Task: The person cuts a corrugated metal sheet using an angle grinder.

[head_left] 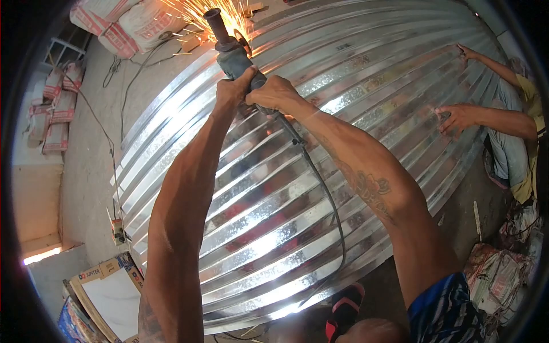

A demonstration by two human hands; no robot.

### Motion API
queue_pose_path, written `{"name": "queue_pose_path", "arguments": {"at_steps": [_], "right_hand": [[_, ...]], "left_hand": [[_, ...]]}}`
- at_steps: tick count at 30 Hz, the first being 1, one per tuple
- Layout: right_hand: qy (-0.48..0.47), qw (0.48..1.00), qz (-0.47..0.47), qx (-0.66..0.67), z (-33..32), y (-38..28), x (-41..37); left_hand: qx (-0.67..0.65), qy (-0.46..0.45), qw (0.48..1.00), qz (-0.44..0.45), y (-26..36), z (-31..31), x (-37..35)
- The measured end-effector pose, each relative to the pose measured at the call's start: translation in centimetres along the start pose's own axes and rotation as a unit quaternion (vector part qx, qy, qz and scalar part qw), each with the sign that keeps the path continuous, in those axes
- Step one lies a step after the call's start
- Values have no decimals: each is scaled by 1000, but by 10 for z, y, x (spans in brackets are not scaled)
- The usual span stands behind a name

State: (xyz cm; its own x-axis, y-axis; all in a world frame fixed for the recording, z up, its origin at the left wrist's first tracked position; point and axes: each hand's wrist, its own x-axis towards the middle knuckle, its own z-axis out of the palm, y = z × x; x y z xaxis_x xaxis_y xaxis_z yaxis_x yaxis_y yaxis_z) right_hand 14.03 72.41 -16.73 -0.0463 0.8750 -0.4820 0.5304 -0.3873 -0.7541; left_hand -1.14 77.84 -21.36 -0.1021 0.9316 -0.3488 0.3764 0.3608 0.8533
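1. The left hand [231, 91] and the right hand [275, 94] sit side by side, both with fingers wrapped tight around the body of an angle grinder [233, 57].
2. The grinder is at 12 o'clock, at the far edge of a corrugated metal sheet [274, 240]. Its black side handle [214, 23] points up and away.
3. Sparks [197, 10] spray from the disc toward 11 o'clock.
4. The grinder's cord [329, 197] runs from under the right hand across the sheet toward 5 o'clock.
5. At 3 o'clock a co-worker crouches beside the sheet, with one hand [469, 53] and the other hand [454, 118] pressed flat on its ribs.
6. Printed sacks [140, 23] lie stacked at 11 o'clock, full and closed. More sacks [54, 108] lie at 9 o'clock. What they hold does not show.
7. At 7 o'clock an open cardboard box [97, 268] shows a flat white slab [117, 297] inside.
8. At 4 o'clock crumpled bags [497, 274] lie heaped on the floor. Their contents cannot be made out.
9. A red and black sandal [346, 308] lies at 6 o'clock, just beside the sheet's near edge.
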Motion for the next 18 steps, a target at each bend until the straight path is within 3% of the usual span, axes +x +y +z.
{"name": "queue_pose_path", "arguments": {"at_steps": [4,18], "right_hand": [[22,999,3,-39,1,2,2],[18,1000,-18,11,8,15,9]], "left_hand": [[5,2,1000,-13,-2,1,2],[-32,-12,999,-8,5,3,-16]]}}
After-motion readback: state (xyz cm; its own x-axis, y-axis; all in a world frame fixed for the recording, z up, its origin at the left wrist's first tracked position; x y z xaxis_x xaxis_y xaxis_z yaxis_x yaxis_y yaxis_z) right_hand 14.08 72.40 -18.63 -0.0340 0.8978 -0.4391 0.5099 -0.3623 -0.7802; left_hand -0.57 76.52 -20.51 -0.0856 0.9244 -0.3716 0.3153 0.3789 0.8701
